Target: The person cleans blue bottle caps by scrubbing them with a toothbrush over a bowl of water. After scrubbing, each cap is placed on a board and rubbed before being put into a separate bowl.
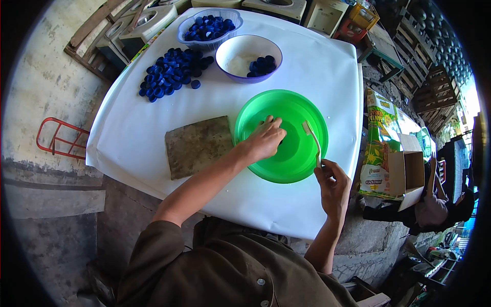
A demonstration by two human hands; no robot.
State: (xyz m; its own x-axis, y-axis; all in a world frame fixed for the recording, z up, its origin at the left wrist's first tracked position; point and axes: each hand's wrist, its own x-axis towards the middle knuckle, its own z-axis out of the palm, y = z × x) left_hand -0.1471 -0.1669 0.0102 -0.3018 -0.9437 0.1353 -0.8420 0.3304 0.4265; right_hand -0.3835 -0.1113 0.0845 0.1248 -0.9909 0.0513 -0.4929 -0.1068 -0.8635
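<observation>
My left hand (266, 137) is inside the green basin (250, 166), its fingers curled together. A small dark bit shows beneath them, too hidden to name. My right hand (333, 189) pinches the handle of a toothbrush (313, 138) at the basin's right side. The brush stands upright, bristles at the top, its head over the basin. Behind the basin, a white bowl with a purple outside (225, 51) holds several blue bottle caps (262, 65) and some whitish stuff. A pile of blue caps (169, 74) lies on the table to the left.
A lilac basket (236, 20) at the back of the white-covered table (204, 202) holds more blue caps. Left of the basin lies a worn brown board (198, 146). To the right are an open cardboard box (404, 171) and a seated person (432, 210). A red metal frame (56, 135) stands at left.
</observation>
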